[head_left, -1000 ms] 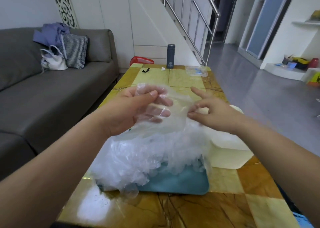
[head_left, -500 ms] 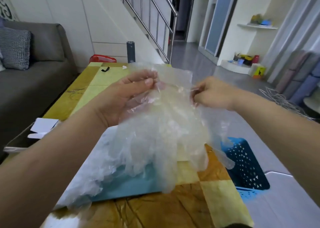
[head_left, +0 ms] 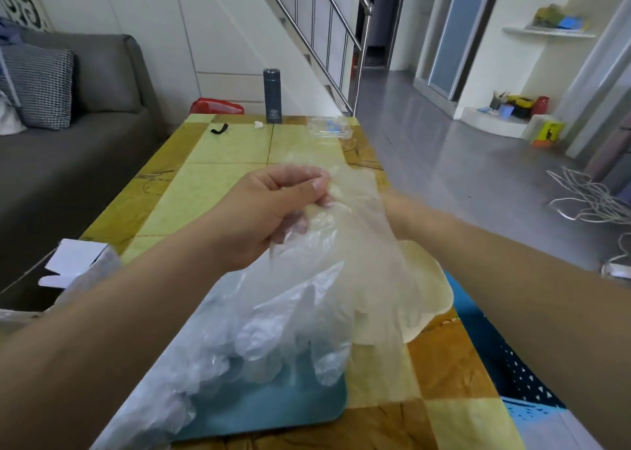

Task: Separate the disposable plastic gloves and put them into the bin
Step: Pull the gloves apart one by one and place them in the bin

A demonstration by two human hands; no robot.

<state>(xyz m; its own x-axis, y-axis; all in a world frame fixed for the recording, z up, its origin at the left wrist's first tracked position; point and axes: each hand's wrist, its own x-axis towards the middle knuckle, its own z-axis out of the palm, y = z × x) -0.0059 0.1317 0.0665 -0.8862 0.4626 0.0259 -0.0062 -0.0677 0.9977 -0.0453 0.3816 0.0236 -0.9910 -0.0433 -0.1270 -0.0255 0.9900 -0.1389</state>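
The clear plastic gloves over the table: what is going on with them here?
A person's left hand grips a bunch of thin clear plastic gloves above the teal tray, where more lie heaped. The right hand is mostly hidden behind the film. The blue perforated bin stands right of the table.

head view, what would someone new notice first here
The bunch of clear plastic gloves hangs mid-frame, gripped at its top by the left hand, while the right hand is mostly hidden behind the film. Below, a heap of gloves lies on a teal tray on the yellow-and-brown table. A blue perforated bin sits by the table's right edge.
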